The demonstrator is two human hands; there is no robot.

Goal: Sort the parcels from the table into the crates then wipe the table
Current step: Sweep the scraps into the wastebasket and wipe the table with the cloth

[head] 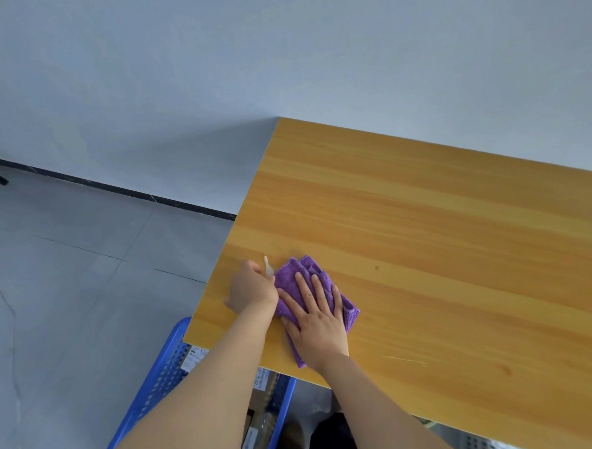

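Note:
A folded purple cloth point(292, 276) lies on the wooden table point(425, 234) near its front left corner. My right hand point(318, 326) presses flat on the cloth with straight, spread fingers. Just left of the cloth, my left hand point(251, 288) is curled around a small pale object point(267, 265) whose thin tip sticks up from my fist; what it is cannot be told. Under the table's edge stands a blue perforated crate point(158, 379) holding parcels with white labels point(195, 358). My forearms hide much of the crate.
The table's long far edge meets a pale wall. Grey tiled floor point(68, 287) spreads to the left, with a black baseboard along the wall. A corner of a grey perforated crate point(477, 446) shows at the bottom right under the table.

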